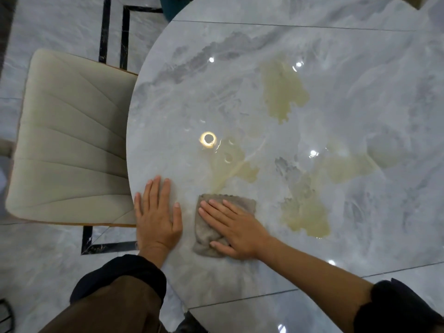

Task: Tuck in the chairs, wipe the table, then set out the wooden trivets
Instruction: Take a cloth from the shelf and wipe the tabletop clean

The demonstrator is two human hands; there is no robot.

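**Cloth under the right grip, spills across the desk**

The round grey marble desk (336, 56) fills most of the view, glossy with lamp reflections. A cream padded chair (72, 140) stands at its left rim, on a marble floor (60, 22) with black inlay lines. Yellowish spill patches (283, 90) lie over the desk's middle and right. A crumpled grey cloth (204, 234) lies near the desk's near-left edge. The right grip (236, 227) presses flat on it, fingers straight and spread. The left grip (157, 215) rests flat on bare desk just beside the cloth, fingers spread.
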